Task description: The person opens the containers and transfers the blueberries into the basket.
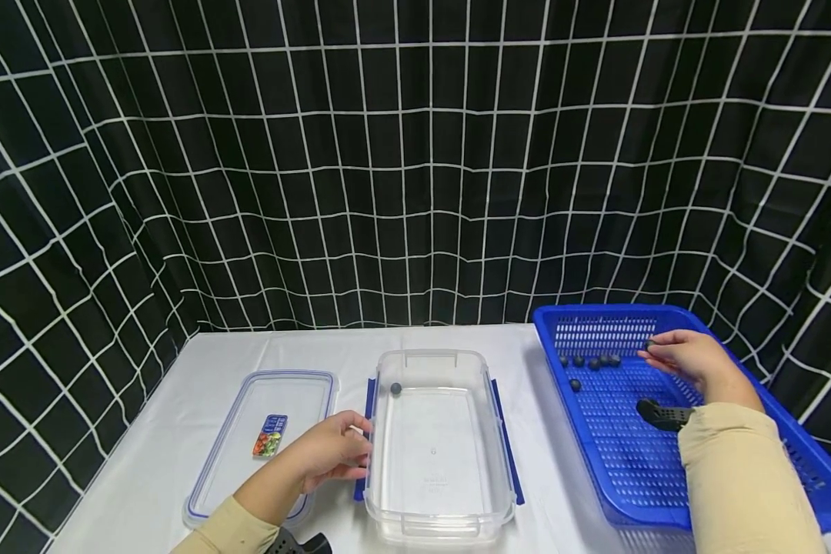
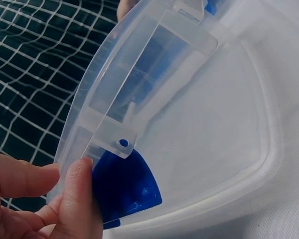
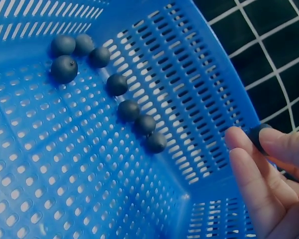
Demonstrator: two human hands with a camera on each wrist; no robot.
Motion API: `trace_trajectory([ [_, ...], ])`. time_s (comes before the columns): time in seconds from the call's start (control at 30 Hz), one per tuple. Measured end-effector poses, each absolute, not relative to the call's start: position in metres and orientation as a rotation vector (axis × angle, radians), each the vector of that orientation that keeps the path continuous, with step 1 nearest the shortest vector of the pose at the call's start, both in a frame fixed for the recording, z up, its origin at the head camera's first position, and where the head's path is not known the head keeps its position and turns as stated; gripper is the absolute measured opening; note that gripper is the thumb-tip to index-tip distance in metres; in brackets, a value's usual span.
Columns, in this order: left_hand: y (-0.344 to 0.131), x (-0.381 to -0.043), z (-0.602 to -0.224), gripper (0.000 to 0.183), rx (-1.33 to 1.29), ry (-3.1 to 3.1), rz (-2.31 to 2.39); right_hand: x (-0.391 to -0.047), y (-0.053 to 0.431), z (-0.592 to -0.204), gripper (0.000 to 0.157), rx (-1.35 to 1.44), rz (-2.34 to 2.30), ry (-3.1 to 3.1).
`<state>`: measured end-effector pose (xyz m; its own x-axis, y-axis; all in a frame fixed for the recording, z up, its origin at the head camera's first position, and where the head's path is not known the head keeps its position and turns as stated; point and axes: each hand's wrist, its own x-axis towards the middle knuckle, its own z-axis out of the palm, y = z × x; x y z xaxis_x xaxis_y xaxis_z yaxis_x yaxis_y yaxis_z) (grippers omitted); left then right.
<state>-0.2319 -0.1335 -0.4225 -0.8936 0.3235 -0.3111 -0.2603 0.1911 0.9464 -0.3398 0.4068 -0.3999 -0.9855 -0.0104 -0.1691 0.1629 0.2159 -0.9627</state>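
Over the far part of a blue basket [image 1: 637, 454], my right hand [image 1: 692, 362] pinches a dark blueberry [image 3: 259, 137] between thumb and fingertips. Several more blueberries [image 3: 129, 110] lie along the basket's far side and in its corner. My left hand [image 1: 339, 450] holds the left side of a clear plastic container [image 1: 436, 531], its thumb and fingers at the hanging blue latch [image 2: 124, 184]. Inside the container, one blueberry [image 1: 396, 389] sits near the far left corner.
A clear lid [image 1: 249, 408] with a blue seal and a printed label [image 1: 270, 436] lies flat left of the container. Everything stands on a white-covered table [image 1: 519, 346]. Behind it hangs a black curtain [image 1: 415, 192] with a white grid.
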Motion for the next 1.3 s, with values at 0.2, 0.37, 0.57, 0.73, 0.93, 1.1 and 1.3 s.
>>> trace_trajectory([
  [0.2,-0.133,-0.232,-0.422,0.031,0.069,2.013,1.753,-0.338,0.412,-0.404,0.017,0.204,-2.007,2.222],
  [0.37,-0.134,-0.231,-0.421,0.031,0.073,2.006,1.762,-0.337,0.41,-0.403,0.034,0.314,-1.979,2.276],
  [0.57,-0.133,-0.229,-0.419,0.03,0.069,2.01,1.764,-0.336,0.409,-0.4,0.023,0.368,-2.002,2.268],
  [0.73,-0.133,-0.229,-0.419,0.028,0.066,2.004,1.761,-0.336,0.409,-0.4,0.02,0.356,-1.955,2.303],
  [0.93,-0.134,-0.23,-0.42,0.028,0.073,1.995,1.753,-0.334,0.404,-0.395,0.019,0.312,-1.982,2.331],
  [1.1,-0.135,-0.232,-0.425,0.03,0.065,2.009,1.756,-0.335,0.389,-0.379,0.027,0.228,-1.959,2.436],
  [1.3,-0.133,-0.233,-0.427,0.029,0.077,2.009,1.772,-0.341,0.368,-0.357,0.027,0.078,-1.993,2.465],
])
